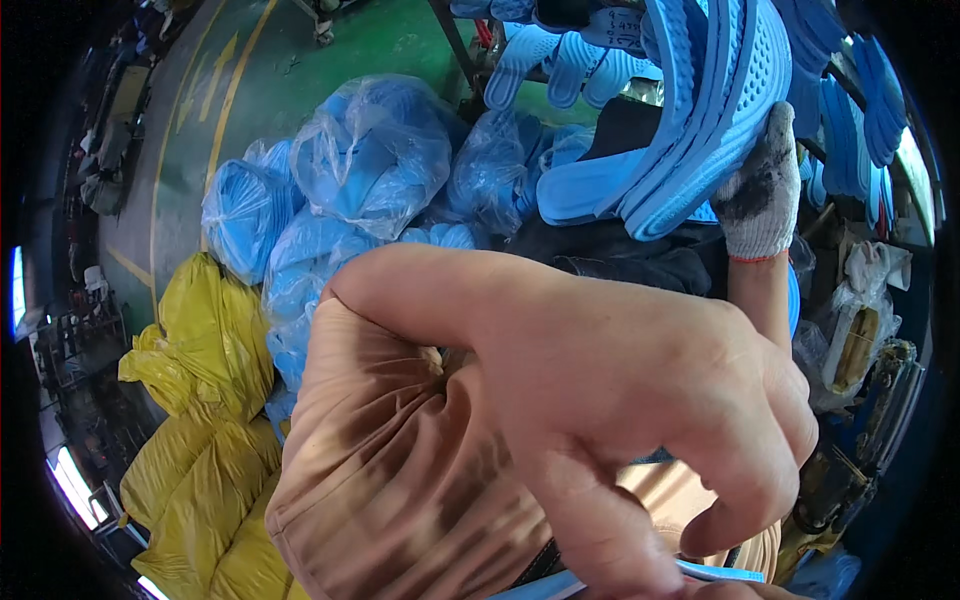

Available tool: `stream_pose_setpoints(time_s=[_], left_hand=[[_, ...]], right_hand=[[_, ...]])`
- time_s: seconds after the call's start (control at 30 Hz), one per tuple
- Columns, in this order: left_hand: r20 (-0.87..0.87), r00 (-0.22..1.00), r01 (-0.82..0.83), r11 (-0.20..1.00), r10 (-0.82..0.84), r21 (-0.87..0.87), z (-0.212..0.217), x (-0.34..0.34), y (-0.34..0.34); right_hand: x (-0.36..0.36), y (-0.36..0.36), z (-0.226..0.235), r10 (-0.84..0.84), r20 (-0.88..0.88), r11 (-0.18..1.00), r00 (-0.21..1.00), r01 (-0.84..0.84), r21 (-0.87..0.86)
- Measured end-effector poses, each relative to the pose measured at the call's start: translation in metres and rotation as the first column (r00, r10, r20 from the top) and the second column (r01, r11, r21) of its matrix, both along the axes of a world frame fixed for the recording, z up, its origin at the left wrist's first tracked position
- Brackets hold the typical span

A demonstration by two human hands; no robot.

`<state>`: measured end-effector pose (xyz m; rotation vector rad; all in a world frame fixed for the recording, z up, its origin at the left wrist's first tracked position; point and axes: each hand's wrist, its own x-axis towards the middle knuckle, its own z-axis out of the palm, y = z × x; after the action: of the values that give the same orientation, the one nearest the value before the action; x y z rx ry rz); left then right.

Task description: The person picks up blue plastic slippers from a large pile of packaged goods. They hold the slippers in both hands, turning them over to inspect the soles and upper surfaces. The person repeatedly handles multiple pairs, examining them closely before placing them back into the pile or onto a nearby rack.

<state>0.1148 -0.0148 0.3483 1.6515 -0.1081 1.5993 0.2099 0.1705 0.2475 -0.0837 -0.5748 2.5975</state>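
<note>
My bare left hand (660,400) is large in front of my chest, its fingers curled downward. The thumb and a bent finger close on the edge of a light blue strip (545,588), which looks like a face mask, at the lower edge of the picture. Their tips are blurred and partly cut off. My right hand (765,190), in a white knit glove with black smudges, is raised at the upper right. It grips a bundle of blue shoe soles (690,140) from their right side, with most of its fingers hidden behind them.
More blue soles (570,70) hang on a dark rack at the top and right. Clear bags of blue pieces (375,150) are heaped ahead to the left. Yellow sacks (205,340) are stacked at the left. Beyond lies a green floor (280,60) with yellow lines.
</note>
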Motion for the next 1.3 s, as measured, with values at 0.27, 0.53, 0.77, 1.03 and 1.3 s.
stream_pose_setpoints(time_s=[0.27,0.53,0.77,1.03,1.3], left_hand=[[-0.183,0.924,-0.369,0.905,0.335,-0.209,-0.009,-0.024,-0.004],[-0.196,0.801,-0.559,0.590,0.566,-0.582,-0.052,-0.085,-0.003],[-0.268,0.775,-0.570,0.450,0.573,-0.687,-0.069,-0.087,0.004],[-0.381,0.711,-0.672,0.410,0.591,-0.617,-0.073,-0.075,0.017],[-0.468,0.795,-0.607,0.499,0.386,-0.619,-0.063,-0.038,0.047]], right_hand=[[0.034,0.010,0.020,-0.158,0.015,0.968,0.987,0.152,0.201],[0.127,0.029,0.054,-0.612,0.035,0.717,0.790,0.536,0.445],[0.156,0.040,0.063,-0.589,-0.052,0.711,0.806,0.548,0.441],[0.139,0.025,0.027,-0.386,-0.147,0.879,0.911,0.411,0.241],[0.081,-0.015,0.043,-0.393,0.291,0.919,0.872,0.361,0.161]])
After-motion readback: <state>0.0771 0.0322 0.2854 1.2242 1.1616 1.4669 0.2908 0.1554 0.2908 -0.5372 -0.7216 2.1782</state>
